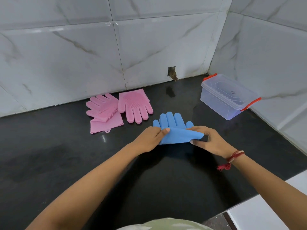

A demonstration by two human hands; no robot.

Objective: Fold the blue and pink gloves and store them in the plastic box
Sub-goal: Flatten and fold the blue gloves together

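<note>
Blue gloves at frame centre: your left hand and right hand each pinch a cuff edge; pink gloves upper left of them, plastic box upper right

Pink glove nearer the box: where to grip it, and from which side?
Probably pinch its fingers from the near side: the pink glove lies flat, cuff by the wall, fingers pointing away from it, and the other pink glove crowds its left edge.
</note>
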